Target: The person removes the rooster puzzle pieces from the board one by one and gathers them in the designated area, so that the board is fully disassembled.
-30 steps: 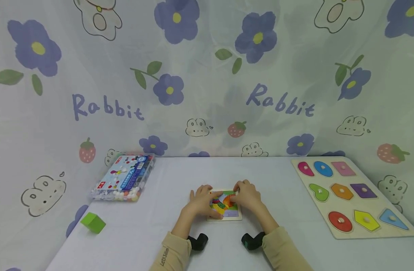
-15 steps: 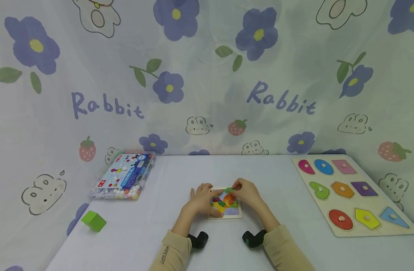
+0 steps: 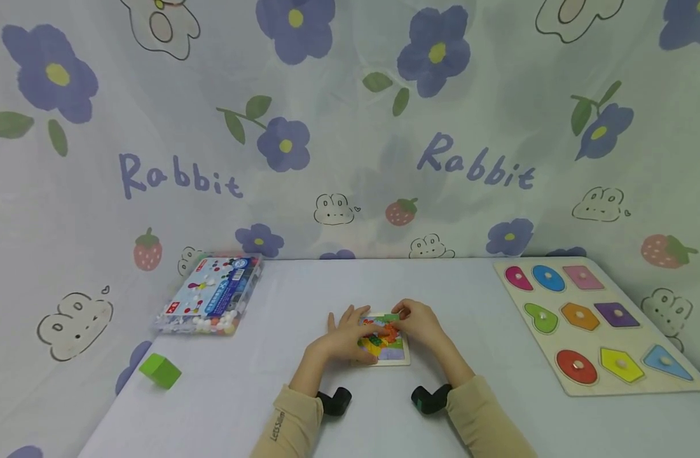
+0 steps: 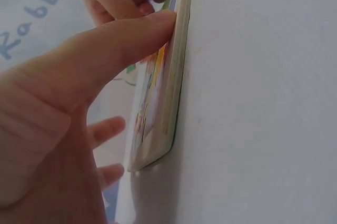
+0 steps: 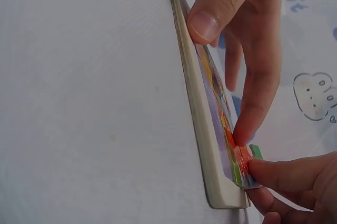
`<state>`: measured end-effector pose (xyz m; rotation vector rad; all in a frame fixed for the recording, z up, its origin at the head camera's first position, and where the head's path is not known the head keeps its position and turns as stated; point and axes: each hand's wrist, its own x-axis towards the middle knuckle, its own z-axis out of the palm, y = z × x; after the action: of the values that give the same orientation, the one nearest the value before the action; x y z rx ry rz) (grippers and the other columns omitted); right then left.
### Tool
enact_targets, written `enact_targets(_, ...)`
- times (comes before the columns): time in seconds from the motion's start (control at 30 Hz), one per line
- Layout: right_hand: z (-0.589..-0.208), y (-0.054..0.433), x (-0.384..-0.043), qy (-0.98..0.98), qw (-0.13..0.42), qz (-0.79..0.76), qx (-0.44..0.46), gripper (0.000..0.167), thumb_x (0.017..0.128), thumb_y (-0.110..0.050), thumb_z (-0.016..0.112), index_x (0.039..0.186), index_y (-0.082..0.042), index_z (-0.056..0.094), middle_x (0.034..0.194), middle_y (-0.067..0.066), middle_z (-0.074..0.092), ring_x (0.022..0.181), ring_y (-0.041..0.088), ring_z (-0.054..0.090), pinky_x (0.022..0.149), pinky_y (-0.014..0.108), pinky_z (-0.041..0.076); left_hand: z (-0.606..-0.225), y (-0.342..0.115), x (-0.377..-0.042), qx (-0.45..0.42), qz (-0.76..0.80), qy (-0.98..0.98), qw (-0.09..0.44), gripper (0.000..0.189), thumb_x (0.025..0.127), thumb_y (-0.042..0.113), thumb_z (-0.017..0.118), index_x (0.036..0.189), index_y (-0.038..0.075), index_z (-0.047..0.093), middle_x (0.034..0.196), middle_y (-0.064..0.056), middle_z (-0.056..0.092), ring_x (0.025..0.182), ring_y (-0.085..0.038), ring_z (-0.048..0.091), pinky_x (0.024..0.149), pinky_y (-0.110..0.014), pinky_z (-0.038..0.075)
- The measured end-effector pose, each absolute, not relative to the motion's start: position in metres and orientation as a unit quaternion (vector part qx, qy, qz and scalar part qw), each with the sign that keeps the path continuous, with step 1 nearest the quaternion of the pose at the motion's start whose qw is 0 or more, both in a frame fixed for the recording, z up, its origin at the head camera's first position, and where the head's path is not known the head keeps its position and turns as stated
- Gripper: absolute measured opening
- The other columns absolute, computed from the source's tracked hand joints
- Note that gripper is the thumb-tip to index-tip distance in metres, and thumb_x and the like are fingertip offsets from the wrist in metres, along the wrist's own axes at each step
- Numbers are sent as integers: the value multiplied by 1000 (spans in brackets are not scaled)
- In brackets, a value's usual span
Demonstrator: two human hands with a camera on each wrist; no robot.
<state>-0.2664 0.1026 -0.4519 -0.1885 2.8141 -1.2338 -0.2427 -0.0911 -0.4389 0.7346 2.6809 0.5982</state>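
A small wooden jigsaw puzzle (image 3: 391, 353) with a colourful picture and pale frame lies at the table's middle. My left hand (image 3: 344, 340) rests over its left side, fingers spread. In the left wrist view the thumb (image 4: 131, 37) presses on the frame's near edge. At the upper right corner my right hand (image 3: 419, 324) pinches a puzzle piece (image 5: 244, 159) with red and green on it. That piece sits tilted up from the board in the right wrist view, and the left index fingertip (image 5: 243, 135) touches right beside it.
A clear plastic box (image 3: 206, 296) of small coloured parts stands at the back left, with a green block (image 3: 161, 371) in front of it. On the right lies a wooden shape board (image 3: 590, 343) with knobbed pieces. A printed curtain (image 3: 350, 127) hangs behind the white table (image 3: 304, 286).
My right hand has shifted from over the picture to the upper right corner, where a green-edged piece now shows. My left index finger has reached further right across the picture.
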Motion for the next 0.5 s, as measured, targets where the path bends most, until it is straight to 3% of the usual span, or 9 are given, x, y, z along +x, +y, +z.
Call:
enact_targets(0.33,-450,105,-268,903,53,-423,-53,19,78,-7,70,96,-6,64,83,6,62,76,17,56,63,29,47,-441,-90,-246,243,201,933,173,51,78,39,70,127,35,55,151,-7,20,139,-40,7,100,-70,-3)
enact_targets(0.5,-447,113,-270,873,73,-482,-25,27,80,-8,68,105,-6,60,88,9,62,79,20,56,64,28,46,-440,-91,-246,240,202,933,179,51,78,40,70,127,36,54,151,-7,19,138,-41,6,100,-70,-4)
